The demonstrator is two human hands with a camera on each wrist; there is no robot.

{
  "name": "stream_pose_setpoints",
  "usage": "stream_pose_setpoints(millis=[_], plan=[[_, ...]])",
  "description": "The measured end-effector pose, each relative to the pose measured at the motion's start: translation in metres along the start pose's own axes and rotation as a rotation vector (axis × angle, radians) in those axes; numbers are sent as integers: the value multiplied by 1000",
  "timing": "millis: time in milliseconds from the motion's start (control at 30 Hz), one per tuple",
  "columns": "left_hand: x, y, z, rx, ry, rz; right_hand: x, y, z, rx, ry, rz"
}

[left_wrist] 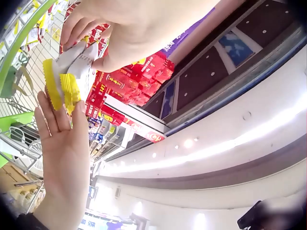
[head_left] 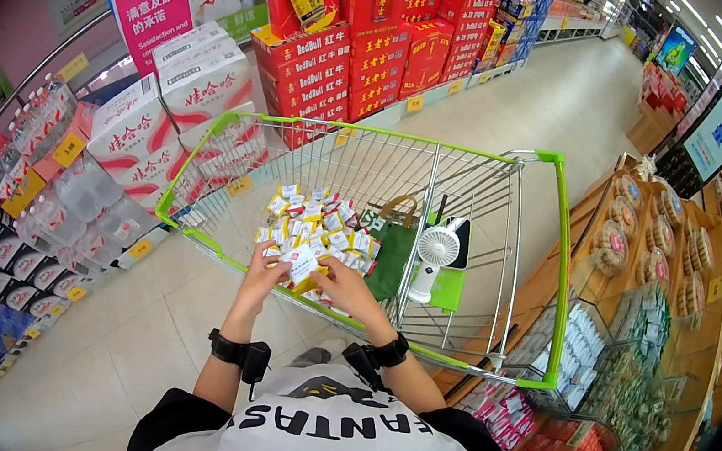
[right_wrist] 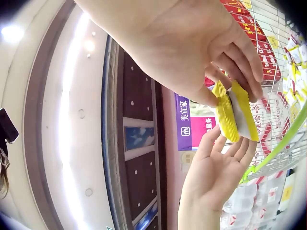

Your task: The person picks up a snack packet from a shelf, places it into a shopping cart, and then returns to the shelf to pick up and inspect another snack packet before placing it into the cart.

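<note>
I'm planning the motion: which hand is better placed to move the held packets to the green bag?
Probably the right hand: both hands pinch the packets, but the left hand sits farther from the green bag.

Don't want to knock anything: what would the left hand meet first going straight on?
Past the white packet it already grips, the left hand would probably meet the heap of wrapped packets in the cart; its height above them is unclear.

A wire cart (head_left: 561, 258) holds packets (head_left: 311, 219) — plus green bag (head_left: 389, 262), white fan (head_left: 438, 247).
</note>
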State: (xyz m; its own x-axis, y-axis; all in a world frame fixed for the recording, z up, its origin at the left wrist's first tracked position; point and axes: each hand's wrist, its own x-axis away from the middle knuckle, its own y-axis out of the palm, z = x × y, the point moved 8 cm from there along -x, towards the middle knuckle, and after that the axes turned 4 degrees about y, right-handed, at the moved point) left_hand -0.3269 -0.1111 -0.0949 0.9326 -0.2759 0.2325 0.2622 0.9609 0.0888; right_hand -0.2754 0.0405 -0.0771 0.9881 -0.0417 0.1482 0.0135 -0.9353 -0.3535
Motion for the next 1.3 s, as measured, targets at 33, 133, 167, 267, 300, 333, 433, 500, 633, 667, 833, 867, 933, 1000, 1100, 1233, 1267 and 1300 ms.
stream_pose_setpoints(millis=[33,133,167,267,300,333,433,500,633,667,833,867,933,1000,1100,1233,1267,1300], plan=[[0,3,-1,-1,-2,0,0,-2,0,26,-23,26],[-1,2,-5,27,9,70,-3,-7,1,53,-74,60],[-4,3,-11,42,-9,54,-4,-8,1,56,-103,68],[-6,7,-16,68,-51,19,-8,-11,9,-18,-87,114],[-6,9,-17,80,-75,1,-7,-13,6,-19,-85,113],[-6,10,-17,80,-77,1,-6,-17,5,-5,-33,109],[-8,15,-22,47,-140,-54,-8,-19,14,9,86,72],[-11,21,-31,-6,-188,-128,-10,-16,24,11,150,38],[-17,29,-33,-138,-182,-139,-18,-15,38,101,141,88],[-19,33,-30,-148,-172,-172,-21,-15,41,125,128,112],[-41,35,-16,-33,-15,-121,-34,-20,25,56,34,115],[-46,34,-16,-32,-17,-119,-35,-22,13,-9,-87,131],[-52,21,6,155,83,83,-34,-30,-7,31,-214,243],[-61,11,8,112,92,52,-25,-40,-22,71,-339,358],[-51,-1,32,188,175,202,-22,-46,-16,-30,-263,281],[-49,-16,17,147,107,170,-14,-51,-5,-128,-165,225],[-49,-19,13,127,102,159,-13,-52,-3,-132,-136,218],[-47,-22,11,126,101,157,-12,-53,-5,-132,-135,220]])
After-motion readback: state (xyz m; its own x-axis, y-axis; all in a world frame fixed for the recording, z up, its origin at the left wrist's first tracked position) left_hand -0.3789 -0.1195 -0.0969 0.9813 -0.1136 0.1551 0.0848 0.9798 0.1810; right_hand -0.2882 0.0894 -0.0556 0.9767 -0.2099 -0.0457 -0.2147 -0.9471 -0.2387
